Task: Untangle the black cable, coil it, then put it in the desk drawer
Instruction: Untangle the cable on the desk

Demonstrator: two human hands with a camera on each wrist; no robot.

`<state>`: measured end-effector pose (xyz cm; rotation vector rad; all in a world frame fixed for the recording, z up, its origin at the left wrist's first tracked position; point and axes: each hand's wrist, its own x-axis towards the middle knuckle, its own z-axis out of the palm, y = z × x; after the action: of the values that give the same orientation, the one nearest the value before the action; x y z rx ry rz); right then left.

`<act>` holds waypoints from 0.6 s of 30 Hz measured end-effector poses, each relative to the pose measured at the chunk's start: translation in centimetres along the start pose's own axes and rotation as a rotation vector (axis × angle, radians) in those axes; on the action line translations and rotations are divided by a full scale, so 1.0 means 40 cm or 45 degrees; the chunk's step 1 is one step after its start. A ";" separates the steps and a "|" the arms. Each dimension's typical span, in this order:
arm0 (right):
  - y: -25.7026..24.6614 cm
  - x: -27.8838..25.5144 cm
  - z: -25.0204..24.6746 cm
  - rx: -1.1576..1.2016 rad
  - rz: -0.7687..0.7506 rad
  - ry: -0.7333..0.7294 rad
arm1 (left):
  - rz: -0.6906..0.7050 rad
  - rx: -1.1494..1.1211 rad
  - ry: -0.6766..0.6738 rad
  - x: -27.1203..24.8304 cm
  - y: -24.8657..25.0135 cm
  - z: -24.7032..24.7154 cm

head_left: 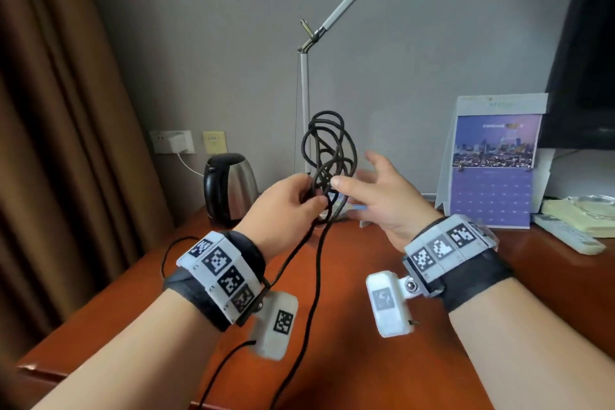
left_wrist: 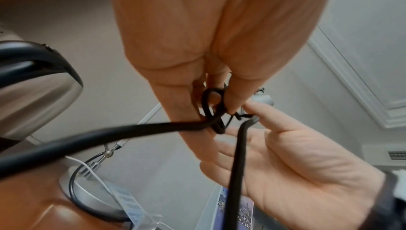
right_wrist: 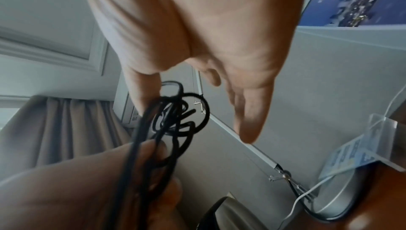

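A tangled black cable [head_left: 327, 150] stands up in loose loops above the desk, and my left hand [head_left: 289, 201] grips its lower part between thumb and fingers. Two strands [head_left: 307, 293] hang from that hand down past the desk's front edge. My right hand [head_left: 376, 191] is just right of the tangle, its fingers spread and straight, the thumb tip touching the loops. In the left wrist view the cable [left_wrist: 211, 112] is pinched at my left fingertips. The right wrist view shows the tangle [right_wrist: 175, 117] beside my open right hand [right_wrist: 219, 94].
The reddish wooden desk [head_left: 366, 359] carries a steel kettle [head_left: 229, 188] at the back left, a desk lamp [head_left: 306, 83] behind the cable, a standing calendar [head_left: 492, 163] at the right, and a remote and yellow notepad [head_left: 579, 220] at the far right. A brown curtain [head_left: 50, 110] hangs left.
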<state>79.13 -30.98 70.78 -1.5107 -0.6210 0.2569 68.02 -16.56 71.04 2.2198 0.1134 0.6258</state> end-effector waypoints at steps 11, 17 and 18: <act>-0.026 -0.059 -0.003 -0.276 -0.176 0.065 | -0.132 -0.514 0.115 -0.022 0.062 -0.018; -0.042 -0.074 -0.003 -0.711 -0.161 0.091 | -0.091 -0.678 -0.023 -0.016 0.052 -0.025; -0.048 -0.077 -0.002 -0.777 -0.172 0.091 | -0.070 -0.671 -0.074 -0.020 0.052 -0.026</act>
<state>76.21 -32.82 71.97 -2.0385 -0.7827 -0.1060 66.57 -17.48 72.81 1.7169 -0.0207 0.4922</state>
